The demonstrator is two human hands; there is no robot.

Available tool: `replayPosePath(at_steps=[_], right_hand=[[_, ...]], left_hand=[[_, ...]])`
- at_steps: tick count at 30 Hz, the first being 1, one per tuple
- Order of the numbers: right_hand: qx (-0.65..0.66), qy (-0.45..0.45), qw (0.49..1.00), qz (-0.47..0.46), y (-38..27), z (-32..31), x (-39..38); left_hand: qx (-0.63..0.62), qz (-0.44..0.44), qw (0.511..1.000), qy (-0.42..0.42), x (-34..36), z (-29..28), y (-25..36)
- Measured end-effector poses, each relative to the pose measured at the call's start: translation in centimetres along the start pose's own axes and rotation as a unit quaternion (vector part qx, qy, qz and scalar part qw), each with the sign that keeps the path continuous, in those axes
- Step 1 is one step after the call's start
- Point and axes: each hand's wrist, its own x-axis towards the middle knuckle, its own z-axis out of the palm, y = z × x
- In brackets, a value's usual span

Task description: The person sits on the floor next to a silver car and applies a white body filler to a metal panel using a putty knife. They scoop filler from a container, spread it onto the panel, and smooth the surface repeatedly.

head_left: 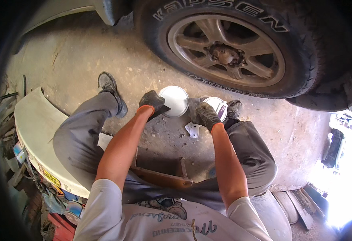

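Observation:
Both of my hands wear dark work gloves with orange cuffs. My left hand [152, 100] is closed on a dark flat piece [160, 111], which sticks out toward a round white lid-like disc [174, 100]. Right of that disc, my right hand [206, 115] is closed on a dark grey flat piece [192, 106]. What kind of piece either one is, I cannot make out. Just beyond my right hand stands a white tub [217, 106] with a dark label, partly hidden by the glove. Small white playing cards [193, 130] lie on the floor below it.
A large car tyre [160, 38] with a dirty spoked wheel [260, 60] rises ahead on the right. A wooden frame [160, 176] sits between my legs. At left lies a curved pale panel [37, 116] beside piled clutter. Boards [298, 205] lie at lower right.

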Motion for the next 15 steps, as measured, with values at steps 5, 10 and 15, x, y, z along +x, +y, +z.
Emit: replayPosePath(at_steps=[5, 10, 15], right_hand=[[0.156, 0.162, 0.969, 0.105, -0.7, -2.0, -1.9], [0.103, 0.156, 0.975, 0.120, -4.2, -2.8, -2.8], [-0.280, 0.125, 0.946, -0.102, -6.9, -0.7, -3.0]], left_hand=[[-0.137, 0.055, 0.986, 0.075, -1.8, -1.4, -0.5], [-0.638, -0.089, 0.764, 0.039, -1.3, -1.9, -5.5], [-0.806, -0.144, 0.575, 0.003, 0.4, 1.2, -8.9]])
